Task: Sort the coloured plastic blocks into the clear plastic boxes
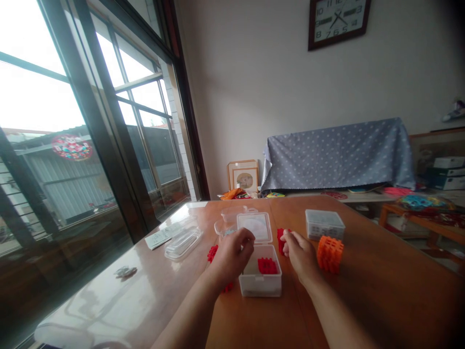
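My left hand (232, 254) hovers over the left side of an open white plastic box (260, 286), its fingers curled together; whatever they hold, if anything, is hidden. Inside the box lies a red toothed plastic block (267, 265). The box's lid (254, 227) is hinged back behind it. Just right of the box, my right hand (301, 252) pinches another red plastic block (280, 241) between thumb and fingers. More red pieces (212, 253) show beside my left wrist, partly covered by it. To the right of my right hand stands an orange toothed block stack (330, 254).
A closed translucent box (324, 224) stands behind the orange stack. Left of my hands are a clear plastic container (183, 243), a paper slip (160, 237) and a small crumpled item (126, 272). Further clear containers (232, 213) sit at the wooden table's (381, 291) far side.
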Available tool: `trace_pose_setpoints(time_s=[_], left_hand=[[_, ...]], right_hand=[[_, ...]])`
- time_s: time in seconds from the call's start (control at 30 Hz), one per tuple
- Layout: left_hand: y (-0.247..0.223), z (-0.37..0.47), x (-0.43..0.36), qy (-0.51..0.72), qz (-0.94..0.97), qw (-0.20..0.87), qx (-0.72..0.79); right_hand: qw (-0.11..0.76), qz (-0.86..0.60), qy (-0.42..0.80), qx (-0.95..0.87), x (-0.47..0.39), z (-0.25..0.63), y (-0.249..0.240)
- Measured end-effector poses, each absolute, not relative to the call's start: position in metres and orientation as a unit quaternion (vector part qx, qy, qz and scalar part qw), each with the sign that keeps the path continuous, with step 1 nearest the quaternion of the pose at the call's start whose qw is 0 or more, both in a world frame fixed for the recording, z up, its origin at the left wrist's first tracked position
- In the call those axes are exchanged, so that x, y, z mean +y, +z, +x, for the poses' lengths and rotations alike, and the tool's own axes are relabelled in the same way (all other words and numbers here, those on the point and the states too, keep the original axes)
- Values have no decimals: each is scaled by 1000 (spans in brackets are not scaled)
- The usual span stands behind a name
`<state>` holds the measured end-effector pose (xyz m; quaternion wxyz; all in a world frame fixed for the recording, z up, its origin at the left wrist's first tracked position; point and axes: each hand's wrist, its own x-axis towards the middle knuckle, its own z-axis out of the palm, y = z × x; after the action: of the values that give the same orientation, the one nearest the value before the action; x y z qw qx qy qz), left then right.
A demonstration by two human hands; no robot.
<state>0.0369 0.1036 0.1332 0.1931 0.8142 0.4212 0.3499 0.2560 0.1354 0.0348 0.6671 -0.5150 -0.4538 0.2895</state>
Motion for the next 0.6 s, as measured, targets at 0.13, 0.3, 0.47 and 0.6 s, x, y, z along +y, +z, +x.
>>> trace_pose_setpoints(time_s=[0.13,0.3,0.47,0.6], left_hand=[[140,18,90,472,737,291,387],[150,5,78,555,659,376,342],[142,-27,96,729,506,307,345],[104,-54,132,781,346,330,401]], right_hand=[[664,-509,299,-458,134,254,34],[655,-525,292,-458,135,253,31],[660,-528,287,-450,135,256,31],[650,-537,285,-456,134,254,29]])
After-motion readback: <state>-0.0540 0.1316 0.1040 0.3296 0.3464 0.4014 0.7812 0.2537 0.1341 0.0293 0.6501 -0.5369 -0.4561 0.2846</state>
